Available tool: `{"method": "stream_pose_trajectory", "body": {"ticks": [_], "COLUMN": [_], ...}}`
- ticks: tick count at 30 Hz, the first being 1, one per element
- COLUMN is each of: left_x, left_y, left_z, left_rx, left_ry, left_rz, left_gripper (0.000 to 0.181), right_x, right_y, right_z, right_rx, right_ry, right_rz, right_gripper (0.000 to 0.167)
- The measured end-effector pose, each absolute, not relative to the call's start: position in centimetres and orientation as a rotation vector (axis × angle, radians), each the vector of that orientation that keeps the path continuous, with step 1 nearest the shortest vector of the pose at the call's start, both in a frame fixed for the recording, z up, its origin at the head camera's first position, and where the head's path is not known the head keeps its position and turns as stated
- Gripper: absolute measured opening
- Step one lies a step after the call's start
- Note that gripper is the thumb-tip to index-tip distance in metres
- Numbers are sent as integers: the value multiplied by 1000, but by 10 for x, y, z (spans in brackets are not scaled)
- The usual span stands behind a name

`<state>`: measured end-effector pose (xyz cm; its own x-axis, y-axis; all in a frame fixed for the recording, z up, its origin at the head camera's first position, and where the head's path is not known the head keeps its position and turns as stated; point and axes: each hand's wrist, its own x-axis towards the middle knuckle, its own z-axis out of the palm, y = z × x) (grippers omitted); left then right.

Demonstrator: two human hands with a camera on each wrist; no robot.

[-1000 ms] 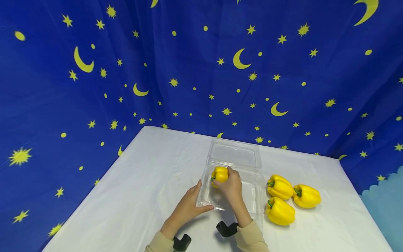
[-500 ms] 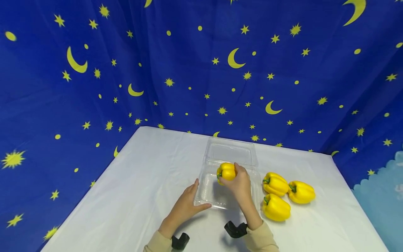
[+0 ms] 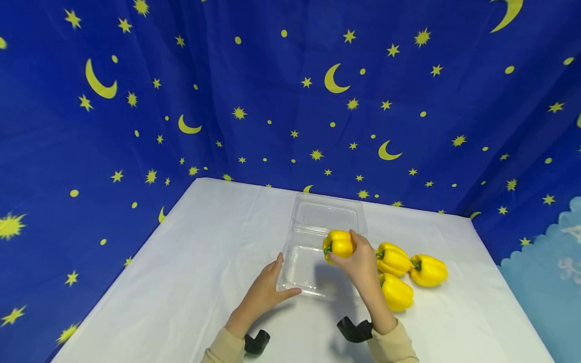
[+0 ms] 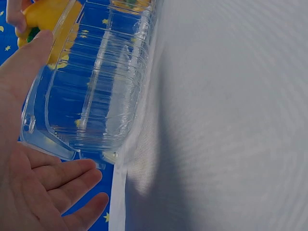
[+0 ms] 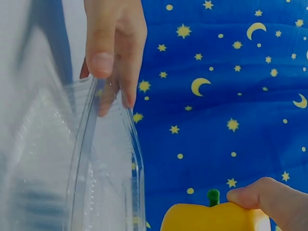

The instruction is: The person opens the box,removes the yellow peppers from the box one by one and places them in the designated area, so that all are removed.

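Observation:
My right hand [image 3: 364,262] holds a yellow bell pepper [image 3: 338,245] between thumb and fingers, raised above the right part of a clear plastic clamshell container [image 3: 295,267]. The pepper's green stem [image 5: 213,197] shows in the right wrist view, beside my thumb. The container lies with its lid [image 3: 329,212] folded back toward the curtain. At its near left corner my left hand [image 3: 259,297] rests with the thumb spread from fairly straight fingers. In the left wrist view that thumb [image 4: 36,55] lies at the rim, with the other fingers [image 4: 72,185] loosely extended beside the corner.
Three more yellow bell peppers lie right of the container: one at the back [image 3: 393,259], one nearer [image 3: 396,292], one farther right [image 3: 428,270]. A white cloth [image 3: 195,282] covers the table. A blue star-and-moon curtain [image 3: 254,91] stands behind. Black wrist pieces [image 3: 355,330] sit below both hands.
My right hand has lifted the bell pepper from inside the container and carried it rightward. My left hand stays at the container's corner. The head view has shifted slightly.

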<state>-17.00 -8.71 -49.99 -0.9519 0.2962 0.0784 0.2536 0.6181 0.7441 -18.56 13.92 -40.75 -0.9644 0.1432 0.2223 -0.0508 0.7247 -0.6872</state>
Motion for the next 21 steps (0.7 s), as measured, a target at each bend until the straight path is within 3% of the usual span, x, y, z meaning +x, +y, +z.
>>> {"method": "stream_pose_trajectory", "body": {"ticks": [21], "left_x": [-170], "left_y": [-86], "left_z": [-499], "left_rx": [464], "left_ry": [2772], "left_rz": [1265], "left_gripper": [107], "right_x": [-167], "right_y": [189], "right_z": [-387], "right_rx": [-262], "right_ry": [-2735], "right_rz": [1148], "right_gripper": [80]}}
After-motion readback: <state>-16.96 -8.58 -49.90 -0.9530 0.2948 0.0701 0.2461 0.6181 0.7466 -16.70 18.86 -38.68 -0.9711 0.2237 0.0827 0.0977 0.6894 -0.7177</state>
